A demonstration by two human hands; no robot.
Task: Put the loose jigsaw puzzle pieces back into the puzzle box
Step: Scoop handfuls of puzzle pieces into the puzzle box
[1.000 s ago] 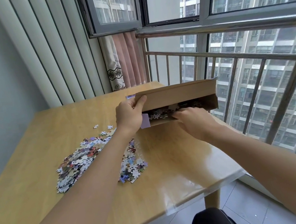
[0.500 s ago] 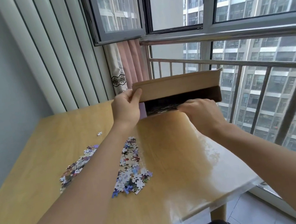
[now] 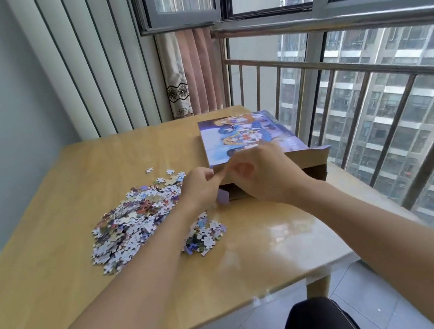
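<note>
Cardboard puzzle box (image 3: 245, 137) flat on table (image 3: 129, 149), long axis running away, open end nearest; both hands (image 3: 240, 177) pinching its flap.

Pieces (image 3: 137, 221) left of box (image 3: 245, 137) — on table (image 3: 57, 272)

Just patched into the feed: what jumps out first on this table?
A big heap of loose puzzle pieces sprawls across the table's left-centre. The puzzle box lies flat near the window railing, picture side up. The left hand and right hand meet at its near open end.
</note>
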